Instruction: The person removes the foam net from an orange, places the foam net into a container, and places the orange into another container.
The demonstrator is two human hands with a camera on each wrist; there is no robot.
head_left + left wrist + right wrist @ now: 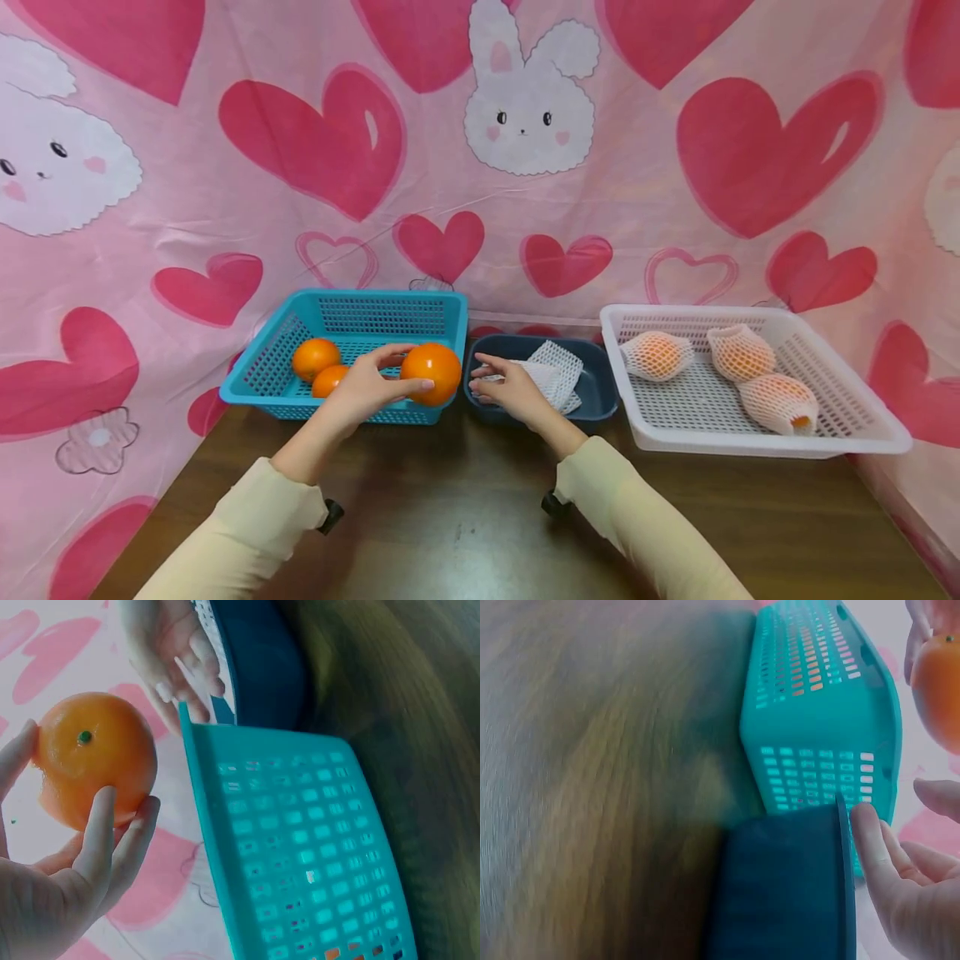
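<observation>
My left hand (pixel 365 389) grips a large orange (pixel 432 373) between thumb and fingers, above the right side of the blue plastic basket (pixel 288 400). In the left wrist view the green stem end of the orange (pixel 101 761) faces the camera. My right hand (pixel 517 392) hovers over the dark blue bin (pixel 600 385), its fingers spread and only loosely bent, with nothing between them. White foam nets (pixel 558 367) lie in that bin, partly hidden by this hand. Two more oranges (pixel 315 359) sit in the blue basket, one partly behind the left hand.
At the right stands a white plastic basket (pixel 750 444) with several oranges in foam nets (pixel 657 356). All three containers stand at the back of a dark wooden table (pixel 465 517). Behind them hangs a pink cloth (pixel 450 183) with hearts and rabbits.
</observation>
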